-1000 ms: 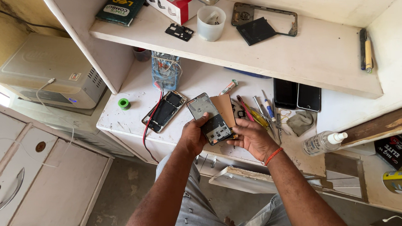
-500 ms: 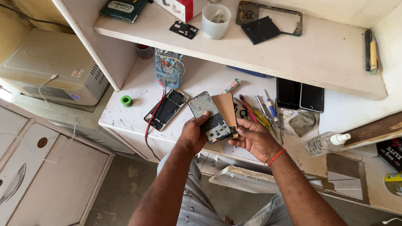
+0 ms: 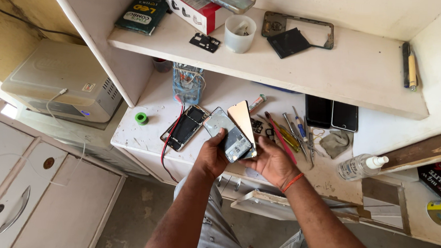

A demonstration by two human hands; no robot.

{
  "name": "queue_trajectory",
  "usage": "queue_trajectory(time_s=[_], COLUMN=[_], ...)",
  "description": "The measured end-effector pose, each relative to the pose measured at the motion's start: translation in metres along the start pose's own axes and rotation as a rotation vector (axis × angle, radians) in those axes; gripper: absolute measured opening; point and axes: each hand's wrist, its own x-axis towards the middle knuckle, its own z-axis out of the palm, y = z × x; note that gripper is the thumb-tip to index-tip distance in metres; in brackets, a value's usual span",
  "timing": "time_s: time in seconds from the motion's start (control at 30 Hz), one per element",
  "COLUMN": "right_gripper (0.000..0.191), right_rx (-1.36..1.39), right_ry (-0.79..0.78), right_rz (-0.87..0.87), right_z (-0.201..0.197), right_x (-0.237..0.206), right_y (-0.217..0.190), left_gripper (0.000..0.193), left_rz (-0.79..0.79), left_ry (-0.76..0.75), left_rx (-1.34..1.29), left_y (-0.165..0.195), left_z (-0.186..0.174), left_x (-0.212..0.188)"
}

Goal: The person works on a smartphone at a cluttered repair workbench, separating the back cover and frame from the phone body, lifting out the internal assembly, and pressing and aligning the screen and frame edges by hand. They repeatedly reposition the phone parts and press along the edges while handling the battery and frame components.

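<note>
Head view shows both hands raised over the front edge of the white surface, at about 6 o'clock from the shelf above. The left hand is closed around the lower end of an opened phone body, thumb on its exposed inner face. The right hand is cupped, fingers curled under the phone's right edge, where a copper-coloured panel stands up at an angle; whether that panel is still joined to the body cannot be told.

Risk, as judged: the phone is held past the surface edge, over the floor, so a slip of either grip could drop it. Further prying on the tilted panel could crack it or strain whatever links it to the body. A second opened phone with a red wire lies at 9 o'clock of the hands, and tools lie at 3 o'clock; a careless elbow could sweep either off.

Compared with the frame half a second back, the grips and the panel's tilt look unchanged; only the camera's framing has shifted slightly.
</note>
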Motion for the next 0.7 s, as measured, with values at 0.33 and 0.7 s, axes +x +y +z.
queue_trajectory(time_s=[0.33, 0.7], right_gripper=[0.044, 0.036], right_rx=[0.077, -0.019], right_ry=[-0.129, 0.161], right_rz=[0.138, -0.012], right_z=[-0.002, -0.039], right_x=[0.018, 0.021], right_y=[0.01, -0.002], left_gripper=[0.04, 0.032], left_rz=[0.007, -0.037], left_ry=[-0.002, 0.01], left_rx=[0.088, 0.074], left_y=[0.0, -0.006], left_z=[0.008, 0.013], left_x=[-0.001, 0.006])
